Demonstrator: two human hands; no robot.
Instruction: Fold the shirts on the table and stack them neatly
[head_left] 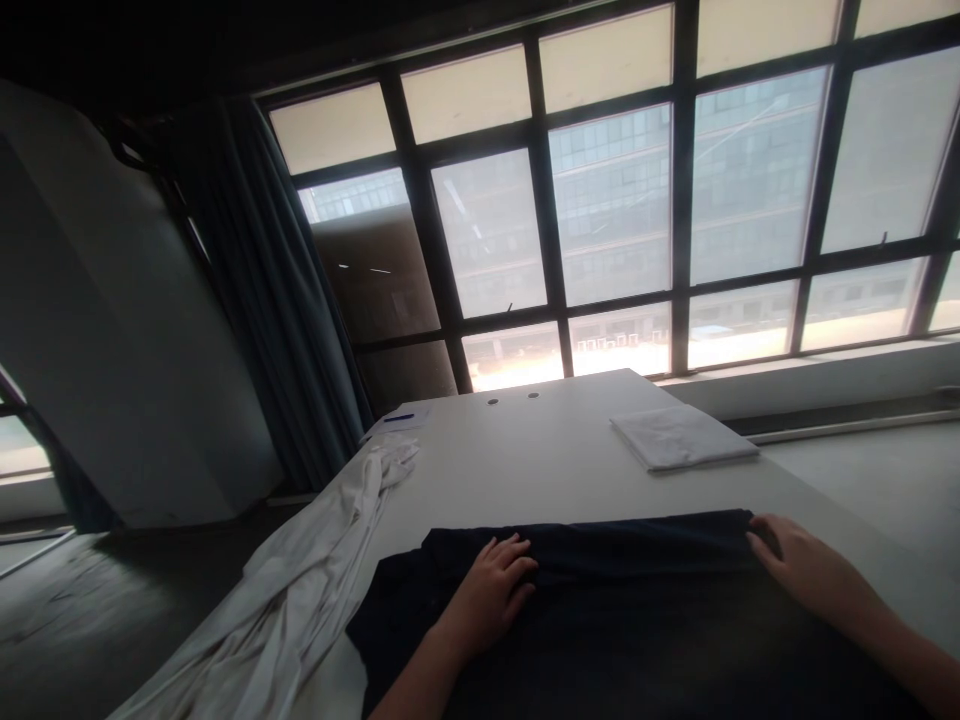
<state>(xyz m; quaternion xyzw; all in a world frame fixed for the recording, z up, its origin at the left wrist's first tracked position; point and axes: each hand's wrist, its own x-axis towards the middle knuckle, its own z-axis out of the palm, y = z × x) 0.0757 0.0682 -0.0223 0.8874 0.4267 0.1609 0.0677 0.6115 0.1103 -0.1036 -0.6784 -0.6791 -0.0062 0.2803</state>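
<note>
A dark navy garment (622, 610) lies spread across the near part of a white table (540, 450), with a fold along its far edge. My left hand (491, 590) rests on the garment near the fold's left end, its fingers curled down onto the cloth. My right hand (795, 560) is at the fold's right end, fingers pressed on the edge of the cloth.
A crumpled white garment (300, 600) hangs over the table's left edge. A folded white cloth (682, 437) lies at the far right of the table. A blue pen on a paper (397, 418) sits at the far left corner. Big windows (615, 200) and a dark curtain (277, 290) stand behind.
</note>
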